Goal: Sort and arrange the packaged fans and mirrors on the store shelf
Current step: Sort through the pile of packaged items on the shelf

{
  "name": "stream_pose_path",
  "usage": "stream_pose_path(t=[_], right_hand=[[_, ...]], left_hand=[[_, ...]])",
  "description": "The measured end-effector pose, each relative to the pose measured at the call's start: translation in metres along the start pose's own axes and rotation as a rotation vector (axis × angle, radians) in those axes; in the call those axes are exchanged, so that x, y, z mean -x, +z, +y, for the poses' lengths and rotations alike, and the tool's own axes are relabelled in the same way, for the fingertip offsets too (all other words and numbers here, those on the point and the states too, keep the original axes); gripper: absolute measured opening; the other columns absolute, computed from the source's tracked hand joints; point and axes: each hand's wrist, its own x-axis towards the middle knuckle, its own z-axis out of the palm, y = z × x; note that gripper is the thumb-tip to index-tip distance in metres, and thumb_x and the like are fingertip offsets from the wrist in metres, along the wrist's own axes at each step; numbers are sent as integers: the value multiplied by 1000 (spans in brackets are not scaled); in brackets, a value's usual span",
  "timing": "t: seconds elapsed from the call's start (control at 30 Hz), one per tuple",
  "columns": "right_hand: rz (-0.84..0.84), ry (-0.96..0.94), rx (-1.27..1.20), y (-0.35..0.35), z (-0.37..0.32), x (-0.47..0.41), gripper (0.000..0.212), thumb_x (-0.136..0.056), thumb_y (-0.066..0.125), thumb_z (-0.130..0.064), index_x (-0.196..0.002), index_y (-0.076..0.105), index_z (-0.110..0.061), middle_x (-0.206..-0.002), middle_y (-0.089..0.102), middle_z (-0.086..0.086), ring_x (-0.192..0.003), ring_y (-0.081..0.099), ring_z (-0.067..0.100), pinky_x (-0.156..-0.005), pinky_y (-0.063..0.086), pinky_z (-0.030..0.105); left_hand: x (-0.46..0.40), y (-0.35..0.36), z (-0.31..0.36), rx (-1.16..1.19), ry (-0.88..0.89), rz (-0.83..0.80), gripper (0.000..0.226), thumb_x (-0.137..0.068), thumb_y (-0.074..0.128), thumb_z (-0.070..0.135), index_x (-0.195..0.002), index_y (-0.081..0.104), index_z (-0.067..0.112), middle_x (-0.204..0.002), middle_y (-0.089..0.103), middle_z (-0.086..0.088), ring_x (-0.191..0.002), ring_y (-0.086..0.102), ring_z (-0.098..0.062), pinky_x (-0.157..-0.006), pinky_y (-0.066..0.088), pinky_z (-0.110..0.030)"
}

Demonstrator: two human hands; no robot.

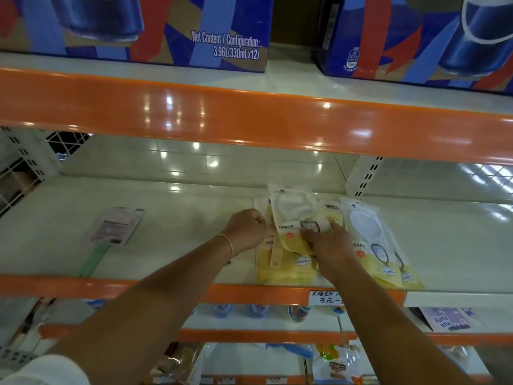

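Observation:
Several yellow-and-white mirror packages lie in a loose pile on the middle shelf point(194, 245), right of centre. My right hand point(327, 243) grips the top mirror package point(294, 218), thumb on its printed front, the pack tilted over the pile. My left hand point(247, 230) has curled fingers at the left edge of a lower yellow package point(273, 262); what it holds is hidden. Another mirror package point(372, 240) lies at the pile's right. One fan package point(116, 226) with a green handle lies alone at the shelf's left.
An orange shelf lip point(249, 115) hangs just above the hands. Blue drink cartons point(155, 29) stand on the upper shelf. A handwritten price tag point(326, 297) sits on the front lip. Bottles and snack bags fill the shelves below. A white upright point(366, 176) divides the shelf bay.

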Motion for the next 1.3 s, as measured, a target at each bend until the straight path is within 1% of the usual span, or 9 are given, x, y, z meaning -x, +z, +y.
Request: stream_pose_path(t=[0.23,0.53,0.73,0.8,0.9,1.03,1.13,1.2,1.3], right_hand=[[56,-121,144,54,7,11,23,-77,79,-18,-87,59,-21,-87,71,2,-81,70,20,-75,60,44],[88,-150,459,135,26,21,37,-79,73,-36,-102,57,-12,-90,65,5,-80,65,22,-58,52,30],[126,-102,554,155,45,31,52,-79,71,-41,-117,55,-11,-98,67,4,-89,66,22,-75,59,41],[126,-130,568,158,46,35,53,-81,70,-38,-124,53,-11,-97,68,0,-88,67,19,-77,59,38],[143,-148,676,158,43,38,58,-85,66,-36,-132,47,-9,-116,64,8,-107,61,25,-87,49,32],[103,-216,894,151,38,39,51,-87,63,-30,-129,51,-4,-119,60,15,-112,55,30,-86,42,30],[51,-226,1031,137,40,29,37,-86,57,-24,-117,53,-4,-113,55,15,-103,52,28,-76,36,25],[36,-248,1065,129,42,25,30,-85,55,-21,-111,55,-6,-111,56,12,-96,52,25,-75,36,25],[91,-378,1202,117,44,25,30,-84,55,-21,-112,59,-9,-113,56,12,-107,50,31,-84,39,31]], left_hand=[[2,-55,-39,-115,-56,147,24,-84,46,16,-94,68,15,-98,67,-5,-88,64,-26,-78,55,-34],[5,-104,-83,-181,-28,70,24,-89,47,17,-104,66,14,-109,63,-4,-96,57,-20,-80,46,-26],[3,-115,-106,-209,0,4,26,-91,49,22,-111,64,16,-115,63,-4,-98,55,-18,-80,39,-22],[3,-116,-112,-232,11,-33,28,-91,49,24,-113,63,16,-118,62,-4,-105,56,-20,-81,39,-23],[3,-112,-117,-256,20,-71,28,-90,49,24,-113,63,15,-116,63,-4,-102,57,-20,-81,42,-24],[-1,-103,-118,-248,10,-89,30,-90,52,26,-117,61,15,-117,62,-5,-96,56,-18,-80,44,-25],[-6,-96,-113,-243,-5,-102,42,-91,54,29,-130,54,15,-125,59,-6,-109,56,-21,-84,42,-24],[-9,-89,-108,-340,35,-110,51,-89,56,37,-136,48,17,-122,60,-8,-110,57,-24,-88,47,-30],[-10,-76,-101,-669,123,-54,59,-87,52,54,-136,42,22,-121,52,-11,-109,55,-30,-85,47,-37]])
